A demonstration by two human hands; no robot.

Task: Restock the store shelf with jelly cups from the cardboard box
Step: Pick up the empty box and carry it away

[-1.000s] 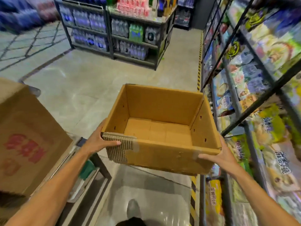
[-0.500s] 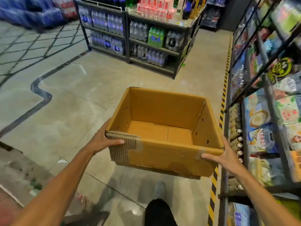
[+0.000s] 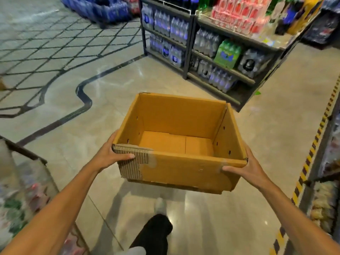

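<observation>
Above store floor (image 3: 266,144), hands grip cardboard box (image 3: 184,170).

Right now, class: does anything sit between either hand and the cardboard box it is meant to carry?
Nothing visible does. The left hand and the right hand each have a direct grip on a near corner of the open, empty brown cardboard box, held above the floor.

Open floor (image 3: 77,137) from 9 to 12 o'clock, wide and passable. At 1 o'clock, blocked by a drinks rack (image 3: 211,57) stacked with bottle packs. At 3 o'clock, walled by a store shelf (image 3: 325,181) behind striped floor tape (image 3: 311,155). At 8 o'clock, hemmed by a blurred display (image 3: 24,190). Straight ahead, filled by the held cardboard box (image 3: 184,173).
</observation>
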